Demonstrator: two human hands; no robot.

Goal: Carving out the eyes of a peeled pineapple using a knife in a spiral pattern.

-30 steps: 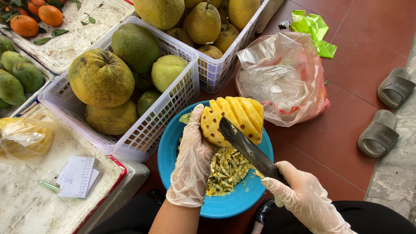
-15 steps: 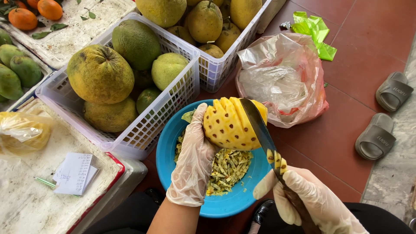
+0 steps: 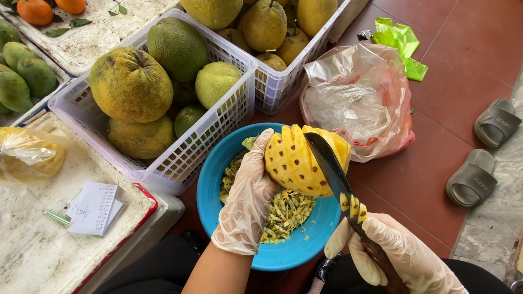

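The peeled pineapple [image 3: 297, 163] sits just right of the frame's centre, held over the blue bowl [image 3: 218, 179], its long axis running from lower left up toward the upper right. The gloved left hand [image 3: 248, 198] wraps its fingers around the fruit's left flank, closed firmly on it from below and the left. The gloved right hand [image 3: 397, 256], at lower right, is curled shut on the handle of a dark knife [image 3: 329, 166], whose blade slants up and left across the fruit's right side, with a small yellow strip riding on it near the handle. So the fruit lies up and left of the knife hand, and the left hand is the nearer. Trimmings [image 3: 283, 212] heap in the bowl. White baskets of pomelos [image 3: 131, 84] fill the upper left; a plastic bag [image 3: 354, 103] lies upper right, grey slippers [image 3: 482, 152] at the right edge.
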